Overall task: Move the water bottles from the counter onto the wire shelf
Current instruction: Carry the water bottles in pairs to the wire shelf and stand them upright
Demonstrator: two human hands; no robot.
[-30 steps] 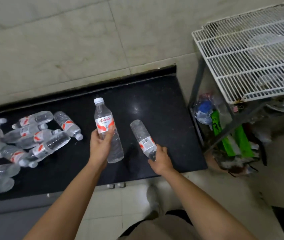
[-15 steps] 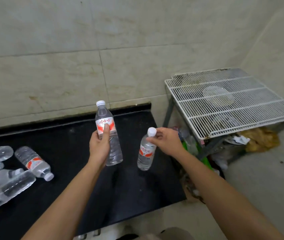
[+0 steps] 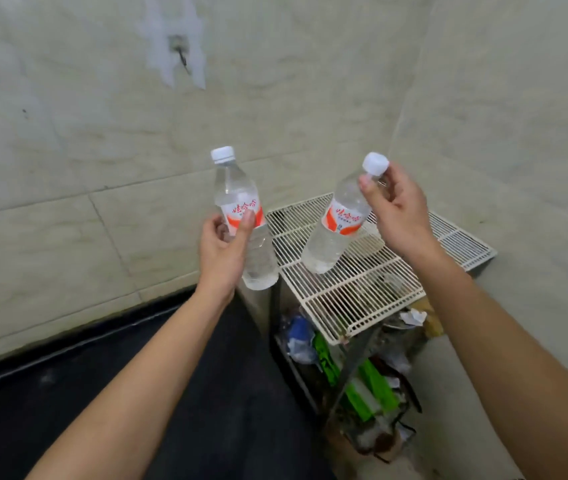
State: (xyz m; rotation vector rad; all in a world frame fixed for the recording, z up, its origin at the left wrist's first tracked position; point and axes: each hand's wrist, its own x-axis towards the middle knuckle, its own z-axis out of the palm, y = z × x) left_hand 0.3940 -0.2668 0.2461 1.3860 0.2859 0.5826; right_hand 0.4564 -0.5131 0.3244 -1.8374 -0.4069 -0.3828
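Note:
My left hand (image 3: 222,252) grips a clear water bottle (image 3: 241,216) with a white cap and a red-and-white label, held upright in the air above the right end of the black counter (image 3: 137,393). My right hand (image 3: 398,216) pinches a second, tilted water bottle (image 3: 339,223) by its neck just under the cap. That bottle's base hangs over the left part of the white wire shelf (image 3: 355,285). The shelf's top carries no bottles. The bottles left lying on the counter are out of view.
The wire shelf stands in a tiled corner to the right of the counter. Under it lies clutter: green packets (image 3: 365,386), blue and white wrappers (image 3: 298,336), crumpled paper (image 3: 414,317). A small hook (image 3: 182,57) sticks out of the wall above.
Both hands have lifted their bottles and carried them right toward the shelf. The right bottle now hangs over the shelf. The view has turned right, so the lying bottles have left it.

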